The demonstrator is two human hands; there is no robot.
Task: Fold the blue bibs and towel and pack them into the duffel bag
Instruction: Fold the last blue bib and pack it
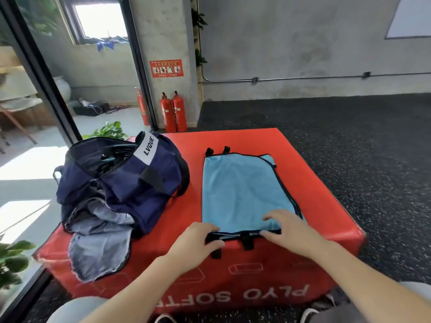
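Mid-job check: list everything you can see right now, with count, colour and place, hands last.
blue bib: one, light blue with black trim and straps, flat on the box, right of the bag.
duffel bag: one, navy with a white label, open, on the box's left part.
towel: one, grey-blue, crumpled in front of the bag, hanging over the box's near-left edge.
plyo box: one, red, centre.
fire extinguishers: two red by the pillar; a third behind the glass.
plants: green, at the box's left.
left hand: one, at the bib's near-left corner, fingers curled over the edge.
right hand: one, spread flat on the bib's near edge.
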